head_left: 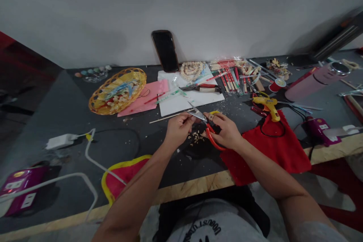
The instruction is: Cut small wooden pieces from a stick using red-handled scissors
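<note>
My right hand [225, 130] grips the red and yellow handles of a pair of scissors [202, 118], whose silver blades point up and left. My left hand [179, 127] is closed in a pinch right at the blades, holding a small wooden stick piece that I can barely make out. Below both hands, small cut wood bits [195, 138] lie scattered on the dark table [70, 106]. A long thin wooden stick [167, 117] lies just beyond my left hand.
A yellow woven basket [117, 90] sits at the left over pink paper, with white paper [187, 100], pliers and a leaning phone [165, 50] behind. Packs of chopsticks [229, 75], a yellow glue gun [268, 104] and a red cloth [269, 147] lie right. Chargers and cables lie at the left.
</note>
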The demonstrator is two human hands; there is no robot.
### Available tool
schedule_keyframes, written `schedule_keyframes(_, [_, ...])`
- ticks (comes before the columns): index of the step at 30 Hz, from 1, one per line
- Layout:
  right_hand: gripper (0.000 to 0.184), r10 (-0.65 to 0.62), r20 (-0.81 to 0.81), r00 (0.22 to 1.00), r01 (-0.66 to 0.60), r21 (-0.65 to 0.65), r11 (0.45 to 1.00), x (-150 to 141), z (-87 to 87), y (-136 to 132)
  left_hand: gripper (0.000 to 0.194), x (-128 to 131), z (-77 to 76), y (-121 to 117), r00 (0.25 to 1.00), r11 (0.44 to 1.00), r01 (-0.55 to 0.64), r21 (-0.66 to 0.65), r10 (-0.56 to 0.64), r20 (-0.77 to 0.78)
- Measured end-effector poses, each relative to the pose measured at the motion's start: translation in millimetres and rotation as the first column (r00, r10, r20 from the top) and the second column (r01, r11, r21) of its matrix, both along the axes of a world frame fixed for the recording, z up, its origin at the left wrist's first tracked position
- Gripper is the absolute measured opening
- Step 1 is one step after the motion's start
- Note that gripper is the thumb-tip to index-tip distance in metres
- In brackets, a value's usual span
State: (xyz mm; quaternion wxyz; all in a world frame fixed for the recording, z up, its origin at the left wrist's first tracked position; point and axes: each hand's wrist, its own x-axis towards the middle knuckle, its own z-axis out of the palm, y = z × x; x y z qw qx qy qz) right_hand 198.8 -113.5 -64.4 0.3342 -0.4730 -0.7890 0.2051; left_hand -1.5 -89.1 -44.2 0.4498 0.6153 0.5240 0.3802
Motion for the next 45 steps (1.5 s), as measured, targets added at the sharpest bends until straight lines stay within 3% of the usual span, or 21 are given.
schedule_keyframes(8, [0.063,0.027,0.006,1.000,-0.027,0.025,0.999,3.5,-4.7,0.9,0.019,-0.2,-3.7,1.8,0.987,0.983,0.107,-0.150,-0.087,0.133])
schedule_keyframes(16, [0.062,0.036,0.008,0.999,-0.037,0.086,0.996,0.0,-3.8,-1.6,0.017,1.2,-0.5,1.0,0.983,0.977,0.088,-0.193,-0.053,0.176])
schedule_keyframes(22, [0.061,0.047,-0.009,0.999,-0.047,0.030,0.998,0.2,-2.4,-0.8,0.024,-1.1,-5.4,4.5,0.987,0.985,0.118,-0.125,-0.102,0.127])
schedule_keyframes(27, [0.062,-0.004,-0.012,1.000,0.005,0.017,1.000,0.0,-1.7,0.1,0.021,-0.8,-0.4,3.6,1.000,1.000,-0.022,0.013,0.022,-0.003])
schedule_keyframes(29, [0.064,-0.016,0.012,1.000,0.016,0.017,1.000,0.5,-1.6,0.0,0.021,-1.3,0.4,3.2,1.000,1.000,-0.013,0.012,0.014,-0.016])
schedule_keyframes(35, [0.064,0.001,0.031,1.000,-0.001,-0.001,1.000,2.3,-1.3,-0.1,0.021,-3.3,-4.2,4.2,0.994,0.993,0.070,-0.094,-0.062,0.086])
schedule_keyframes(41, [0.063,0.045,0.015,0.999,-0.045,0.016,0.999,2.8,-1.3,0.2,0.020,0.5,-3.2,2.5,0.956,0.964,0.114,-0.241,-0.041,0.290])
schedule_keyframes(45, [0.061,0.042,0.012,0.999,-0.042,0.072,0.997,0.7,-3.2,-0.6,0.024,0.7,0.4,3.5,0.944,0.943,0.135,-0.303,-0.030,0.328])
